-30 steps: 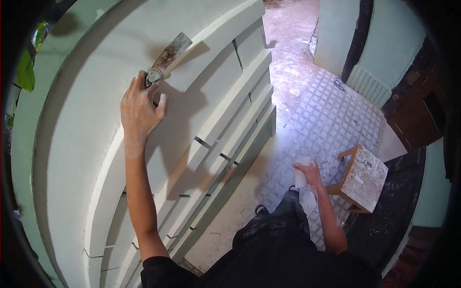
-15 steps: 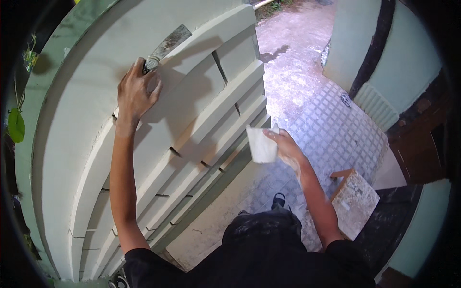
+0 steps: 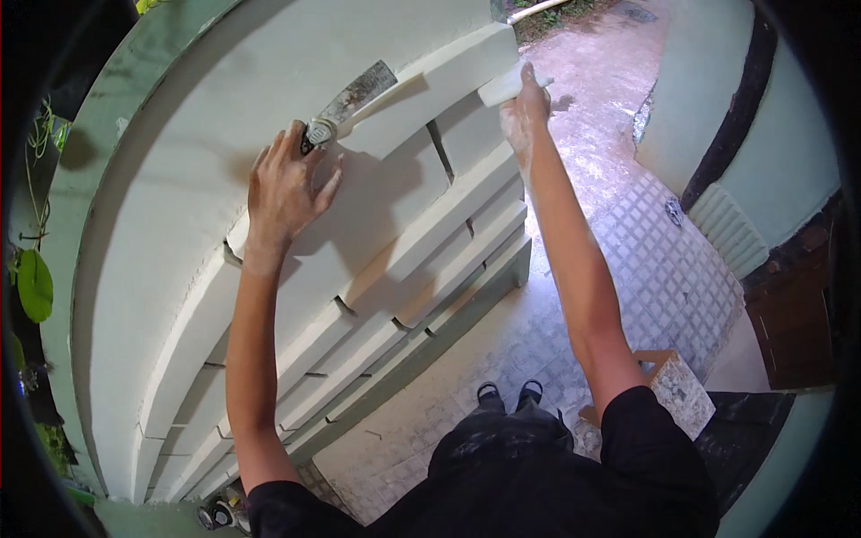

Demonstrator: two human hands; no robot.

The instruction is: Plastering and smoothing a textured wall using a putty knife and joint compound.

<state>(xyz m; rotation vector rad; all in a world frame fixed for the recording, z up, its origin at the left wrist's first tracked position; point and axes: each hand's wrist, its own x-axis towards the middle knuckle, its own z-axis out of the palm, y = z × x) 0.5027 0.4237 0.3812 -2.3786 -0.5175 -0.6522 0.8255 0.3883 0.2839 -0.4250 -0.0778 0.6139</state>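
Note:
My left hand [image 3: 291, 193] grips the dark handle of a putty knife [image 3: 357, 94] against the pale wall [image 3: 193, 121]; its stained metal blade lies along a raised, painted ledge [image 3: 466, 58]. My right hand [image 3: 529, 117], dusted white, is wrapped on a white, flat-looking piece [image 3: 498, 88], held up near the right end of the top ledge. I cannot tell whether that piece touches the wall. Below, the wall has several stepped horizontal bands with short dark slots between blocks.
A small stool [image 3: 682, 394] with a spattered top stands at lower right, partly behind my right arm. My sandalled feet [image 3: 507, 393] are on the tiled floor [image 3: 664, 278]. A mint wall [image 3: 798, 134] and brown cabinet [image 3: 789, 314] are at right, leaves [image 3: 34, 282] at left.
My right hand has risen with the white piece from low beside my leg to the wall's top ledge. My left hand stays on the putty knife.

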